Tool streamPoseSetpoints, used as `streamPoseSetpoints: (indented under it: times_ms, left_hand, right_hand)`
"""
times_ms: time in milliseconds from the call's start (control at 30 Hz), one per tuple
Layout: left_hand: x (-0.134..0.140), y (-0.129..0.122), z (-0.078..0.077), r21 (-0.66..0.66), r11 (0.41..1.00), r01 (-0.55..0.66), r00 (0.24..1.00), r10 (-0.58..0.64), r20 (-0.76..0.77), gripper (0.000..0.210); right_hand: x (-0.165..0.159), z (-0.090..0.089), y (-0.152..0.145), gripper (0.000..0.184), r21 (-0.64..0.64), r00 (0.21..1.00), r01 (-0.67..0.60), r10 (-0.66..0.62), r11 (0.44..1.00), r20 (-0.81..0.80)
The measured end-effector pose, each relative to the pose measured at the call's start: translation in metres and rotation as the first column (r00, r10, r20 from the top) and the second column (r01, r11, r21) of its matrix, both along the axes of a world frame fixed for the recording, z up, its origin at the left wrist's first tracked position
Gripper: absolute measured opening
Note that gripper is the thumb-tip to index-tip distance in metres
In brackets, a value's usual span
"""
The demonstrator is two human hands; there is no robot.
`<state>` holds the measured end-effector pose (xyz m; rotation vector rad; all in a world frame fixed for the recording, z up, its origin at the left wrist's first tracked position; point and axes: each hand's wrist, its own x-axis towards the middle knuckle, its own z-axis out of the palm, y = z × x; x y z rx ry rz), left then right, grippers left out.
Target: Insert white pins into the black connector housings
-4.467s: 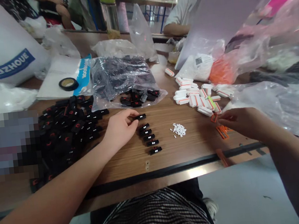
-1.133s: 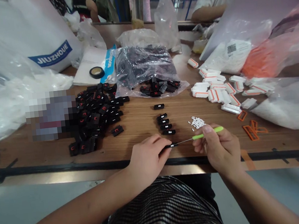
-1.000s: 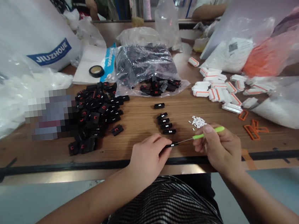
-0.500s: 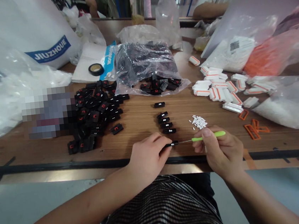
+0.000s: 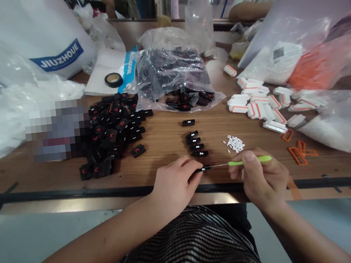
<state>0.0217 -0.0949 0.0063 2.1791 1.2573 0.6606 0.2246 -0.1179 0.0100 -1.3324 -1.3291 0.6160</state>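
Observation:
Near the table's front edge, my left hand [image 5: 177,182] pinches a small black connector housing [image 5: 205,168] with white dots on its face. My right hand [image 5: 262,177] is closed around the green handle of a thin pick [image 5: 250,161]. The pick's metal tip points left and meets the connector's right side, or nearly so; contact is too small to tell. Just beyond lie several black connectors [image 5: 197,146] in a short column, with one more [image 5: 189,122] farther back. A little heap of white plugs [image 5: 235,143] sits beyond my right hand.
Black connectors with red clips [image 5: 109,134] are piled at left. A clear bag of black connectors [image 5: 172,71] lies behind, near black tape [image 5: 113,80]. At right are white parts with orange edges [image 5: 260,105], orange frames [image 5: 297,155] and plastic bags [image 5: 343,118]. Another person's arm [image 5: 250,9] shows at the back.
My right hand and the pick have shifted slightly to the right. My left hand keeps its pinch on the connector, nearly in place. The whole view has moved a little.

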Motion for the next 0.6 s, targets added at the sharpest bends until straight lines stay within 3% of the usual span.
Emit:
streamPoseSetpoints:
  times_ms: [367, 600]
  left_hand:
    - [-0.0005, 0.0, -0.0013, 0.026, 1.0, -0.004, 1.0, 0.003, 0.015, 0.013]
    - [-0.0005, -0.0004, -0.0017, 0.03, 1.0, -0.003, 1.0, 0.003, 0.015, 0.013]
  right_hand:
    - [-0.0025, -0.0021, -0.0006, 0.025, 0.008, 0.998, -0.011, 0.011, 1.0, -0.055]
    - [-0.0018, -0.0011, -0.001, 0.026, -0.022, 1.0, -0.005, 0.006, 1.0, 0.029]
